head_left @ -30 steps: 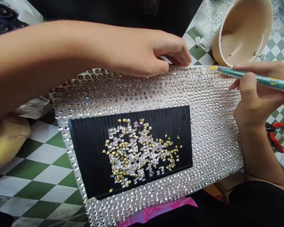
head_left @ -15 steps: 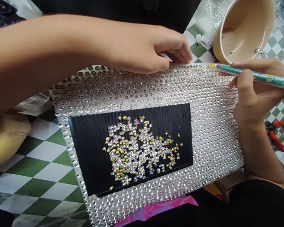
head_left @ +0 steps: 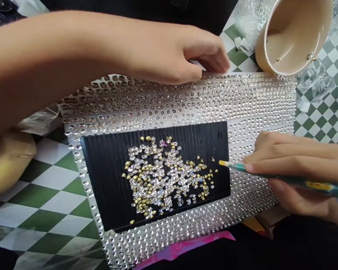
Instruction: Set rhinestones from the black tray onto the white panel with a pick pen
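Note:
A white panel (head_left: 169,103) covered in rows of clear rhinestones lies in front of me. My left hand (head_left: 194,52) grips its far edge, thumb on the near side and fingers bent over the rim. On the panel rests a black ridged tray (head_left: 101,180) with a heap of loose rhinestones (head_left: 160,180), some showing gold backs. In my right hand (head_left: 293,161) is a green pen-shaped rhinestone picker (head_left: 236,166), pinched near its front. Its yellow tip hovers at the tray's right side, close to a few scattered stones; whether it touches the tray I cannot tell.
A cream cup (head_left: 298,37) lies tipped toward me at the back right, a few stones inside. Clear plastic loops (head_left: 318,80) lie beside it on the green-and-white checked cloth (head_left: 56,187). A black box-like object (head_left: 146,9) stands behind my left arm.
My right hand has moved the picker from the panel's far right edge down and left to the tray's right side. My left hand has kept its place at the edge.

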Tool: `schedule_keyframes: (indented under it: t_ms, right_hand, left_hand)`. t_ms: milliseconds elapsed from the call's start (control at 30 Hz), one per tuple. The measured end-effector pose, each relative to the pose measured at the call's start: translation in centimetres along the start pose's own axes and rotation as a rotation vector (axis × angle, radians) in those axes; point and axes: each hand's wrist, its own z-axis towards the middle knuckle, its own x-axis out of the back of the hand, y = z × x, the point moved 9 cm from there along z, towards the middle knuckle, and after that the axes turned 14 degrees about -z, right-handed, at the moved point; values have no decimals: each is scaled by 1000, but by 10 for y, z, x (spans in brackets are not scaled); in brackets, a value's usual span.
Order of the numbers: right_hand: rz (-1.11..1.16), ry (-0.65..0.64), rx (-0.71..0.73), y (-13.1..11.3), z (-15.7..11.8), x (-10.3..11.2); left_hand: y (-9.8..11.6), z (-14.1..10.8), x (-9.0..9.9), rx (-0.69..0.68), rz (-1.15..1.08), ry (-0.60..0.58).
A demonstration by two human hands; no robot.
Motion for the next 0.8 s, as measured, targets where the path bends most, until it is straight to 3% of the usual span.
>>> schedule_keyframes:
  t_ms: [133,267,600,800]
  right_hand:
    - [61,-109,-9,0,5,-16]
    - [68,-32,-3,1,7,-14]
    - [51,3,119,2,15,-15]
    - [31,-11,104,3,16,-13]
  left_hand:
    - [0,-1,-2,0,-4,-14]
    - [0,-1,-4,-28,-19,-25]
    - [2,-3,-3,-41,-27,-22]
    - [-1,-3,1,-36,-11,-3]
